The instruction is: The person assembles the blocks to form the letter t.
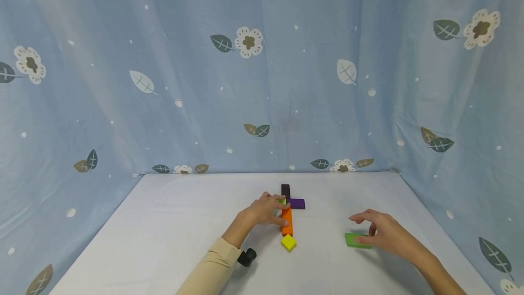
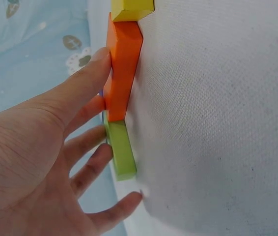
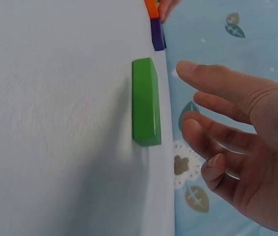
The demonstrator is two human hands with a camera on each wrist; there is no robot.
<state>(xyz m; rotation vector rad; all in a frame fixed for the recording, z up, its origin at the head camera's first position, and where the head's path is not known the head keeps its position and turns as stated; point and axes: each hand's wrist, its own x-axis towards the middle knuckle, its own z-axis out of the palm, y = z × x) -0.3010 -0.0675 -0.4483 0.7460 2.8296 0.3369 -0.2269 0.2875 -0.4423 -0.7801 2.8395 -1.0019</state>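
Observation:
My left hand point(image 1: 262, 211) lies over a row of blocks, fingers spread. In the left wrist view its thumb is against the orange block point(image 2: 124, 69), and other fingers are at the lime green block point(image 2: 123, 152). A yellow block point(image 1: 288, 243) sits at the near end of the orange one. A purple block point(image 1: 296, 204) extends to the right, and a dark block point(image 1: 285, 190) stands at the far end. Above and beside a green block point(image 3: 145, 101) hovers my right hand point(image 3: 257, 132), fingers loosely bent, holding nothing; a gap shows between them.
A white cloth-covered table point(image 1: 172, 236) carries the blocks. Blue patterned curtains point(image 1: 286, 81) hang behind and at both sides. Under the left wrist a small black device point(image 1: 247, 257) sticks out from the sleeve.

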